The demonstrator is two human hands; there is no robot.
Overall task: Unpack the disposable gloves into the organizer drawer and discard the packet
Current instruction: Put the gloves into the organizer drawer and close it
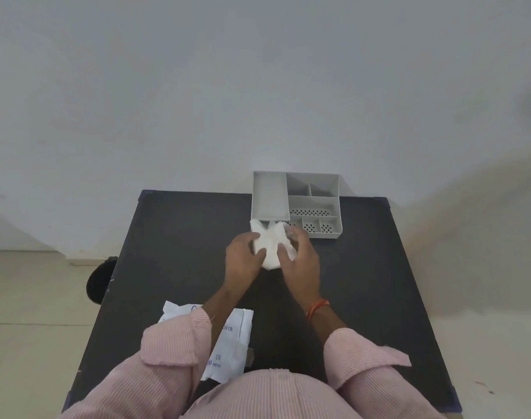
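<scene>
A white bundle of thin disposable gloves (270, 241) sits at the middle of the dark table, just in front of the grey organizer (297, 204). My left hand (243, 257) grips the bundle's left side and my right hand (300, 260) grips its right side. The bundle's far edge overlaps the organizer's near left corner. The organizer stands at the table's far edge, with a long tray on its left and several small compartments on the right. The white glove packet (231, 346) with blue print lies flat near me, partly under my left sleeve.
The dark table (364, 297) fills the lower middle, against a pale wall. A black round object (99, 279) stands on the tiled floor beside the table's left edge. Bare tabletop stretches to the right of my hands.
</scene>
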